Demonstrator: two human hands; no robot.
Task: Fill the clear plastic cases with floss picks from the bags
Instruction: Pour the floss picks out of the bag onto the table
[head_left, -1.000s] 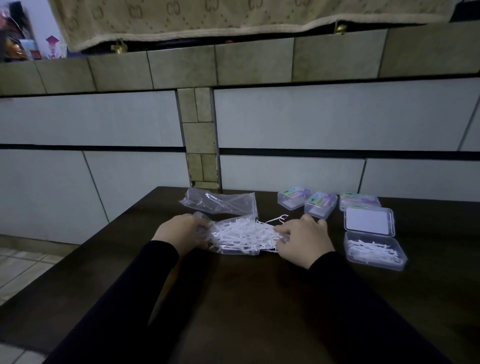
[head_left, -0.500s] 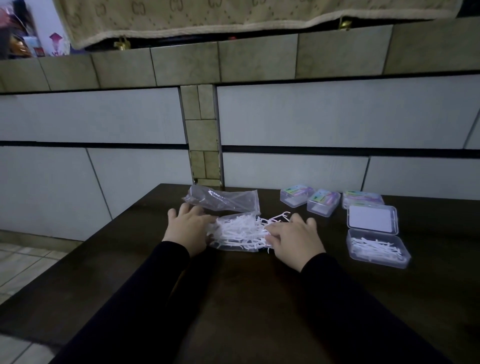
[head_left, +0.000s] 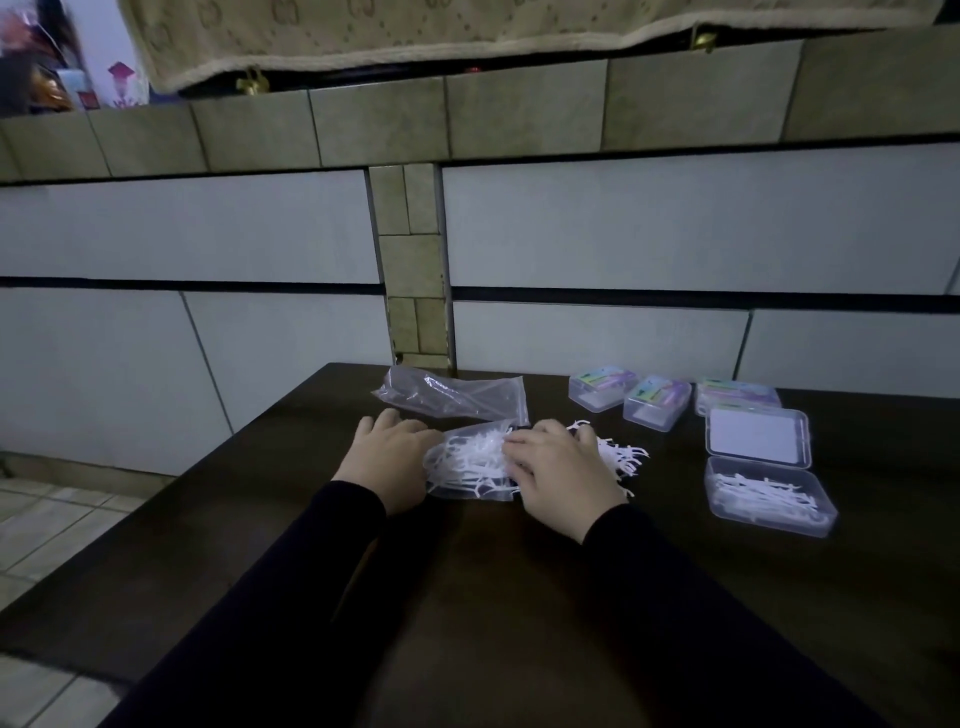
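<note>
A clear bag of white floss picks (head_left: 467, 462) lies on the dark table (head_left: 519, 597) between my hands. My left hand (head_left: 389, 457) rests on the bag's left end with its fingers laid flat. My right hand (head_left: 561, 473) covers the bag's right end, its fingers curled onto the picks there. Loose picks (head_left: 623, 457) fan out on the table just right of that hand. Further right stands an open clear case (head_left: 769, 496) with picks in it, its lid (head_left: 756, 434) lying flat behind it.
An empty clear bag (head_left: 452, 397) lies behind the full one. Three shut cases with coloured labels (head_left: 602, 387) (head_left: 657, 402) (head_left: 737, 395) stand along the back right. A tiled wall rises behind the table. The table's left edge drops to a tiled floor (head_left: 52, 530).
My right hand has slid left over the bag's end, and loose picks now show on the table to its right. My left hand has flattened on the bag's left end.
</note>
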